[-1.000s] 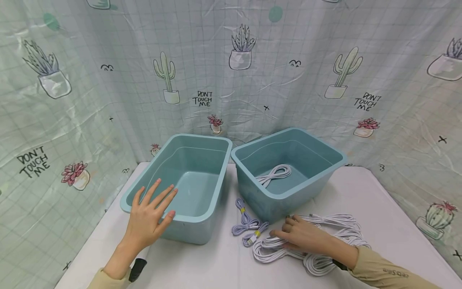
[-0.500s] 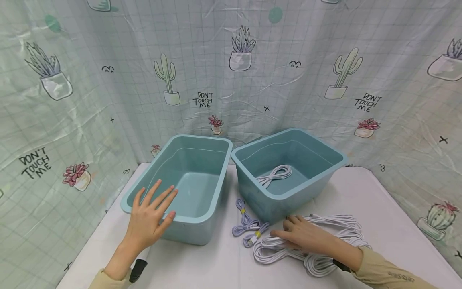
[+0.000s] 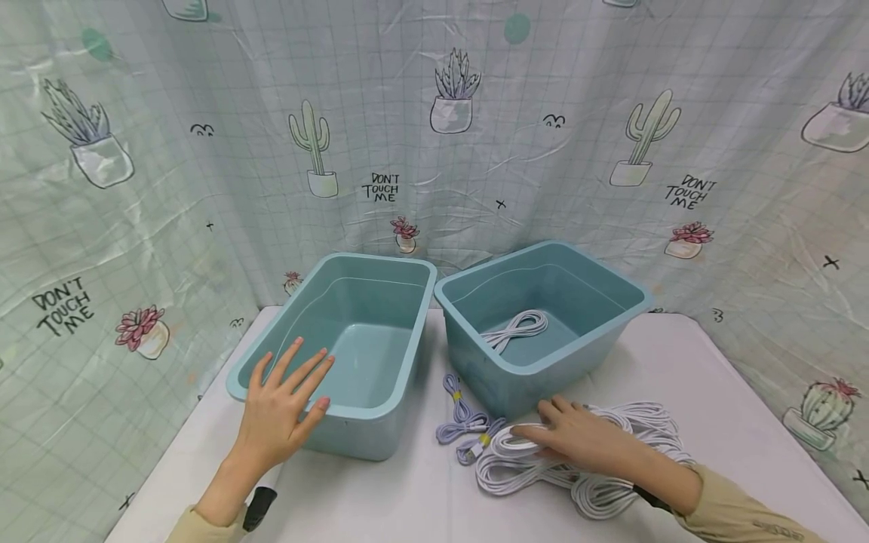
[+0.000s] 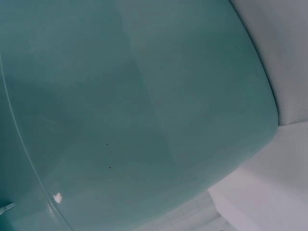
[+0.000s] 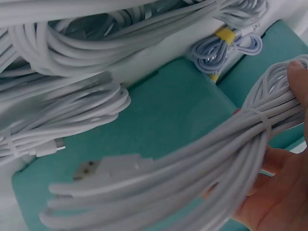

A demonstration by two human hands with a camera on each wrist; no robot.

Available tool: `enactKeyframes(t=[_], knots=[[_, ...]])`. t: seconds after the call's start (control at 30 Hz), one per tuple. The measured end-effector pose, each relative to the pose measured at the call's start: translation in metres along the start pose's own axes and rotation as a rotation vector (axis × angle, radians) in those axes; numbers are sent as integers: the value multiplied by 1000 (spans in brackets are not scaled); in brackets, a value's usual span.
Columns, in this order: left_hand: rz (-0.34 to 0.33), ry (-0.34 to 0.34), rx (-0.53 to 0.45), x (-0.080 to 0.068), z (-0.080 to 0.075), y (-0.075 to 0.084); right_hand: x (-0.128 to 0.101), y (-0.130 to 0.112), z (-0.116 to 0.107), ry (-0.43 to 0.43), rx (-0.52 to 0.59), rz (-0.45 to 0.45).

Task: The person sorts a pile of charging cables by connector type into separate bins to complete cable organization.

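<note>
My left hand (image 3: 274, 418) lies with spread fingers over the near left corner of the left blue-green bin (image 3: 416, 343). In the left wrist view the bin's wall (image 4: 192, 96) fills most of the picture. My right hand (image 3: 591, 445) grips a bundled white USB cable (image 5: 226, 144) by its tied middle, thumb on one side and fingers on the other. Its USB plug (image 5: 115, 168) shows at the loose end. Several more white cable bundles (image 3: 652, 426) lie piled under and beside this hand.
The right bin (image 3: 543, 368) holds a looped white cable (image 3: 519, 328). Pale purple cables (image 3: 462, 411) with yellow ties lie between the bins, left of the white pile. A cactus-print curtain (image 3: 502, 173) stands behind the white table (image 3: 394, 498).
My right hand has risen slightly and shifted right with a white cable bundle, whose loop now shows lifted by the thumb. The left hand has stayed in place.
</note>
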State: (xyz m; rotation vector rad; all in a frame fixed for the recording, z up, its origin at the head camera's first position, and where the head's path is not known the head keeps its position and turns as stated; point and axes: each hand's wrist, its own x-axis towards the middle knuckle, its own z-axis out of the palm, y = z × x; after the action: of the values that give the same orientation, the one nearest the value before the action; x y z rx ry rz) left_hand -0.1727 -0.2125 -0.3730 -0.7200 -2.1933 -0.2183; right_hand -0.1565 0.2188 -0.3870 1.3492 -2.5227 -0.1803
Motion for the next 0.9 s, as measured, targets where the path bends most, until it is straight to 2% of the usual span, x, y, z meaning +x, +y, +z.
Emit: enactKeyframes(t=[0.4,0.6,0.9], knots=[[-3,1,-7,0,1,-1,-5,10,-10,80,-29,-39],[-1,8,-8,0,1,-1,-10,14,-21,42,17,2],[-3,8,-7,-1,1,0,-18,20,-37,4,8,38]])
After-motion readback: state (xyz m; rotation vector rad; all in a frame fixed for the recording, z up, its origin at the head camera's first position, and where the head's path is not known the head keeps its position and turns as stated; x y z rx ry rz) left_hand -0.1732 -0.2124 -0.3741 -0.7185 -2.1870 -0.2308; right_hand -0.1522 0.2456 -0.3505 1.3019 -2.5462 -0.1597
